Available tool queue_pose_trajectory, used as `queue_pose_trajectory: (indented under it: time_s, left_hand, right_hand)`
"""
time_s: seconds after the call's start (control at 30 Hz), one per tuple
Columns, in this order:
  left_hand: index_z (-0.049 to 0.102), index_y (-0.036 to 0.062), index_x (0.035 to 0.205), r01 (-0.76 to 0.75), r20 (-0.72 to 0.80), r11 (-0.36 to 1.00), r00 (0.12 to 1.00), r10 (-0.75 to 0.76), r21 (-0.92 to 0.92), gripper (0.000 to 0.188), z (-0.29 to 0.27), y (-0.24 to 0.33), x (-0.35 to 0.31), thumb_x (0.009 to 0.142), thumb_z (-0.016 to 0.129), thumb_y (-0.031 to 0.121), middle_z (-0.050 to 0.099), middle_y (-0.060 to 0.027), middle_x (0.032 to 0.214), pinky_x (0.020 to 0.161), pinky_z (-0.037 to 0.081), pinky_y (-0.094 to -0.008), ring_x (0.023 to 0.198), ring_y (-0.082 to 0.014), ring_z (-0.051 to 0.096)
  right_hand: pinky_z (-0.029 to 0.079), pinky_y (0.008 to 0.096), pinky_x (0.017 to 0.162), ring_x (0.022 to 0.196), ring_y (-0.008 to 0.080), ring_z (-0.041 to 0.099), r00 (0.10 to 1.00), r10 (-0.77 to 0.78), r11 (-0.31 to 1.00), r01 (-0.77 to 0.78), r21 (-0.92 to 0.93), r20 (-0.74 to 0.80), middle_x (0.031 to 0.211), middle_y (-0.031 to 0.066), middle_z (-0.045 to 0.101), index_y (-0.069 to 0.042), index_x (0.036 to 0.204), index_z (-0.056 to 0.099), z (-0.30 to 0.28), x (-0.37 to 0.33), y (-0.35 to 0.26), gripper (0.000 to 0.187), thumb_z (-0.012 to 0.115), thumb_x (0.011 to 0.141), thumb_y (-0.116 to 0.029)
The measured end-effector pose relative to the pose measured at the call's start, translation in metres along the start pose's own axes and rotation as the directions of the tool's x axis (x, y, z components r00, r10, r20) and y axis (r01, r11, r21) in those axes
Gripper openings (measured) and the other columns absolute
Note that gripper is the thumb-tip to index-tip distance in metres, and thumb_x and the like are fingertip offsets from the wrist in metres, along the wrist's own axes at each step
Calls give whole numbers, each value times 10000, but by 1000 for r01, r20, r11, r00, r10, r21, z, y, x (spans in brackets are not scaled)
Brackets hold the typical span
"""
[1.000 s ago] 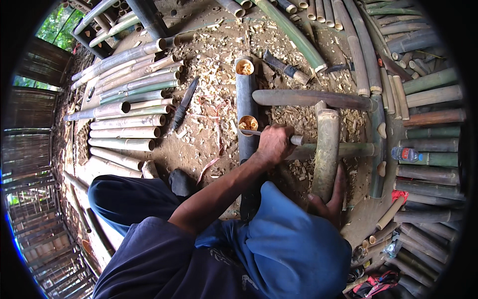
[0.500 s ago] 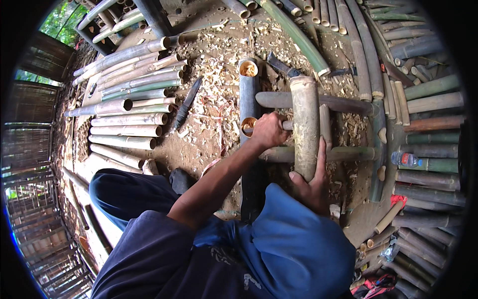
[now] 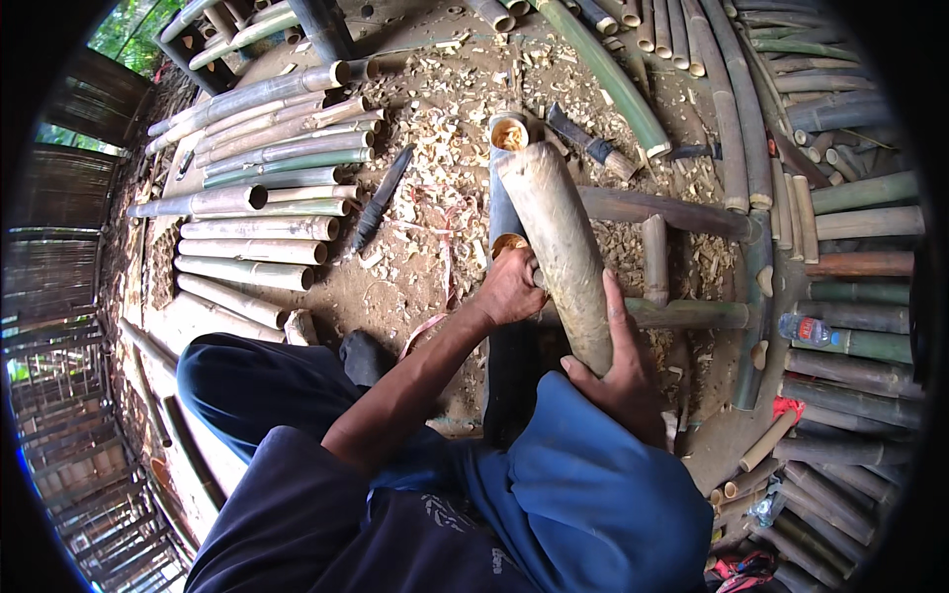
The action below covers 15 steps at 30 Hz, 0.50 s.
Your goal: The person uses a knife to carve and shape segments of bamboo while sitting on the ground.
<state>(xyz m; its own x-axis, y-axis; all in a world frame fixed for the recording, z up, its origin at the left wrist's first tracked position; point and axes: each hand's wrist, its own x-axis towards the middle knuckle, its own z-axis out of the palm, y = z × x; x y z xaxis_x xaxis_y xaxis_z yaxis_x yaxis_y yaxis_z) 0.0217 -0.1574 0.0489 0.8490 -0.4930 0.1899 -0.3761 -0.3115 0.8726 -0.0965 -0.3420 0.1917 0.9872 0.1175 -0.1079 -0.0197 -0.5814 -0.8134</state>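
Observation:
My left hand [image 3: 511,289] is closed around a chisel [image 3: 539,278]; just the round handle end shows past my fist. Its blade is hidden at a hole in a thick dark bamboo post [image 3: 502,188]. My right hand [image 3: 625,371] grips the near end of a thick, pale, scuffed bamboo club [image 3: 561,247], with a finger stretched along its side. The club leans up to the left, over the post's edge, beside or against the chisel handle; I cannot tell whether they touch. Shavings fill the post's far hole [image 3: 510,135].
Crossbars [image 3: 682,211] join the post to a second bamboo post [image 3: 755,306] on the right. A machete [image 3: 384,196] and another blade [image 3: 578,135] lie among wood chips. Cut bamboo tubes [image 3: 260,229] lie left, more poles right, with a plastic bottle [image 3: 806,330] on them.
The club has swung left and tilted from nearly upright in the picture to leaning left. My left hand has shifted slightly left and nearer. Both hands keep their holds.

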Motion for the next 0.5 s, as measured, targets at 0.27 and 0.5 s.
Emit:
queue_pose_trajectory:
  time_s: [0.27, 0.5]
  left_hand:
    - [744, 36, 996, -90, -26, 996, 996, 90, 3, 226, -2, 8, -2, 802, 729, 152, 752, -206, 991, 866, 590, -421, 939, -398, 724]
    - [726, 34, 925, 355, -197, 791, 842, -502, -498, 135, -26, 6, 44, 943, 698, 165, 665, -38, 765, 618, 486, -316, 684, -131, 584]
  right_hand:
    - [583, 486, 878, 1110, 442, 656, 997, -70, 976, 59, -208, -43, 1327, 283, 571, -209, 1653, 235, 17, 2, 1, 1020, 800, 804, -208]
    - [405, 435, 1159, 1388, 373, 507, 987, 119, 960, -87, 265, -109, 1552, 269, 439, -131, 1668, 148, -3, -8, 16, 1063, 750, 794, -174]
